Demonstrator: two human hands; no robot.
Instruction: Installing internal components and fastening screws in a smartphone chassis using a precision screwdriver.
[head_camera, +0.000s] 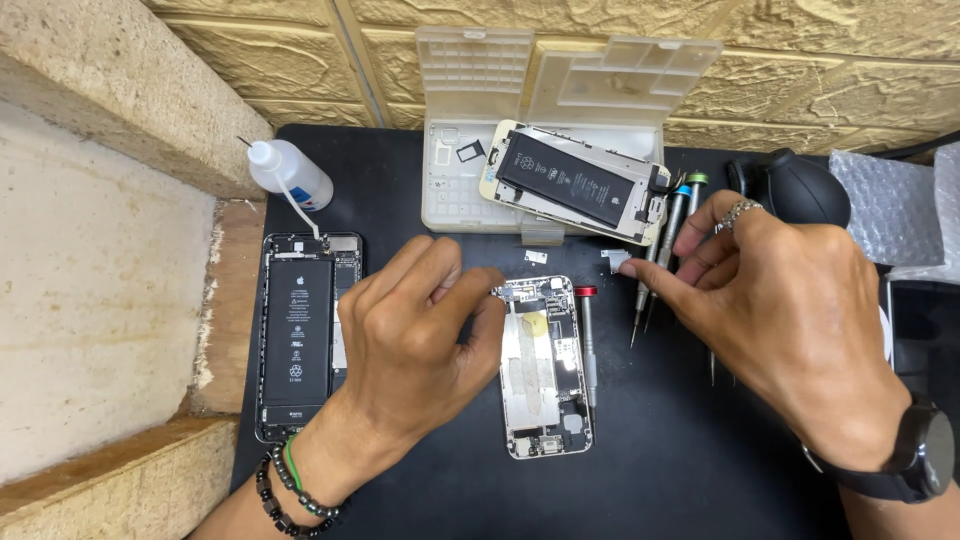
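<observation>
Opened phone chassis (545, 370) lies under left fingers (480, 300), pinched at its top edge; right fingers (640, 275) pinch a small metal bracket (615, 259).

A black rectangular battery label (297, 338) is showing inside the opened phone at left. Another black battery label (566, 181) is lying tilted by the case. Clear bubble-wrap packaging (888, 205) is sitting far right.

Gutted phone (545, 370) mid-mat, second phone (300, 335) left, parts tray (470, 180) behind, screwdrivers (665, 250) right.

Bead bracelets (285, 495), black watch (925, 455), ring (738, 210)
</observation>
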